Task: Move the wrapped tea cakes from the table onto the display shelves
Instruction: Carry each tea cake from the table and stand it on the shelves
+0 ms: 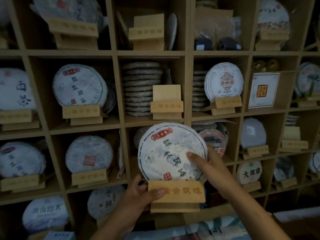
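A round tea cake in white paper with a red label and dark characters stands upright in a wooden stand. My left hand grips the stand's left end, thumb across its front. My right hand holds the cake's right edge, thumb pressed on its face. Both are held in front of the lower middle shelf compartment, slightly out from the wooden display shelves.
Most compartments hold wrapped cakes on stands. An empty stand sits beside a stack of bare cakes in the middle compartment; another empty stand is above. A table edge with printed items lies below my arms.
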The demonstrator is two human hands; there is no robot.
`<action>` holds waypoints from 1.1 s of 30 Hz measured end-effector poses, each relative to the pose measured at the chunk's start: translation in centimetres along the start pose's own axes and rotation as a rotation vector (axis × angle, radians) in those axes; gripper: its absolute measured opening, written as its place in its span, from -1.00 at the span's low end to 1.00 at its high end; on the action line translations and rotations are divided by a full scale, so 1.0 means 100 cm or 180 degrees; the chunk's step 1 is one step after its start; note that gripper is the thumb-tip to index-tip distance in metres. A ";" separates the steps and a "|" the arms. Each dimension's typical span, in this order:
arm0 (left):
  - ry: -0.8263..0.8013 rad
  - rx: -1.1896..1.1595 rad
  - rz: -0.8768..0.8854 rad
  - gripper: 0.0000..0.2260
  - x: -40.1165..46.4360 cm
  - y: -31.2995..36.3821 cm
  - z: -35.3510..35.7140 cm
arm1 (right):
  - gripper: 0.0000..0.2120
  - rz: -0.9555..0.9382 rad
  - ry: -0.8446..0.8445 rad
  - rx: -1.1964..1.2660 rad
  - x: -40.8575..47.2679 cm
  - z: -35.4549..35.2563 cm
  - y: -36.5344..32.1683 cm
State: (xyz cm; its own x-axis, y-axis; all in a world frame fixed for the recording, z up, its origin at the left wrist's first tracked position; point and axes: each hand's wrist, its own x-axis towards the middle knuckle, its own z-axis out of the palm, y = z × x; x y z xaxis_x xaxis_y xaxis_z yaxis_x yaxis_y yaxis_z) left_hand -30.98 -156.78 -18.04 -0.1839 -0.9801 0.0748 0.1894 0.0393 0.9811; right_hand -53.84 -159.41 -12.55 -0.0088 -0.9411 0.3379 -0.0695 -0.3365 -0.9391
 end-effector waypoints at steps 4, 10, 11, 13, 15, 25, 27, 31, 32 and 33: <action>0.0038 -0.0001 0.0006 -0.23 0.013 -0.004 -0.012 | -0.66 0.0195 -0.0017 0.0165 0.017 0.009 0.006; 0.0081 -0.0014 0.0090 -0.29 0.039 -0.006 -0.030 | -0.76 0.0133 -0.0178 -0.0085 0.041 0.023 0.013; 0.0101 -0.0007 0.0087 -0.31 0.044 -0.008 -0.033 | -0.79 0.0171 -0.0203 -0.0078 0.045 0.025 0.016; 0.0134 -0.0014 0.0065 -0.34 0.053 -0.013 -0.040 | -0.83 0.0340 -0.0281 0.0034 0.055 0.030 0.025; 0.0155 -0.0018 0.0049 -0.35 0.063 -0.019 -0.048 | -0.80 0.0576 -0.0250 0.0154 0.063 0.034 0.037; 0.0138 -0.0020 -0.0247 -0.36 0.101 -0.053 -0.081 | -0.77 0.0948 -0.0100 0.0112 0.093 0.050 0.096; 0.0160 -0.0055 -0.0263 -0.35 0.110 -0.059 -0.085 | -0.79 0.0964 -0.0076 0.0147 0.099 0.054 0.103; 0.0173 -0.0017 -0.0279 -0.28 0.130 -0.066 -0.095 | -0.86 0.0999 -0.0023 0.0191 0.116 0.064 0.116; 0.0170 -0.0010 -0.0277 -0.27 0.135 -0.068 -0.098 | -0.89 0.1015 -0.0020 0.0197 0.121 0.067 0.120; 0.0172 -0.0010 -0.0277 -0.27 0.141 -0.070 -0.101 | -0.90 0.1026 -0.0020 0.0202 0.126 0.071 0.123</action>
State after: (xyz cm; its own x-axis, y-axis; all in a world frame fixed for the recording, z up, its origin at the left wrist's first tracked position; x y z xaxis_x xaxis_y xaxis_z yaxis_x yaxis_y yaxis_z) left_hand -25.18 -172.82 -25.62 -0.1477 -0.9888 -0.0204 0.1781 -0.0469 0.9829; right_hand -47.75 -175.62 -20.32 -0.0141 -0.9996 0.0225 -0.0019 -0.0225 -0.9997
